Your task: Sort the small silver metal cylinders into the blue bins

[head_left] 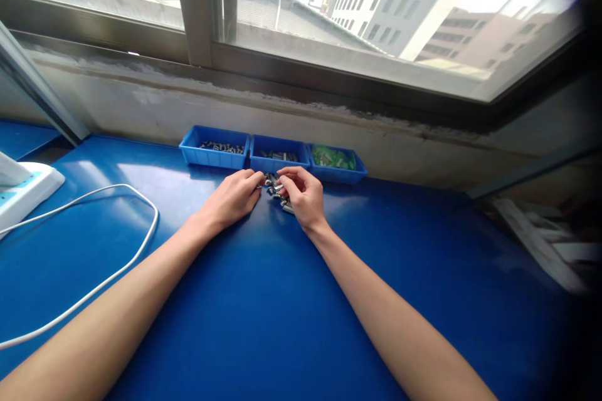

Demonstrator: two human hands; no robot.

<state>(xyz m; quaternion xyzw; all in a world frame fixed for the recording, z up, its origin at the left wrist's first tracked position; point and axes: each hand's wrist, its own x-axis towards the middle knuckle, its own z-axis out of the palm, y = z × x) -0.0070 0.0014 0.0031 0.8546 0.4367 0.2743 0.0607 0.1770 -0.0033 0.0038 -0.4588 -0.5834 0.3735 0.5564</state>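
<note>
A small heap of little metal parts (274, 188) lies on the blue table (263, 301), just in front of the blue trays. My left hand (234, 198) rests on the table to the left of the heap, fingers curled together with the tips at the parts. My right hand (303, 195) sits over the right side of the heap, its fingers bent and pinched on some of the small metal pieces. What exactly each fingertip holds is too small to make out.
Three blue trays stand in a row against the wall: the left tray (214, 151) and middle tray (278, 156) hold dark metal parts, the right tray (336, 163) green pieces. A white cable (141, 244) loops over the table's left side from a white device (23, 188). A window runs above.
</note>
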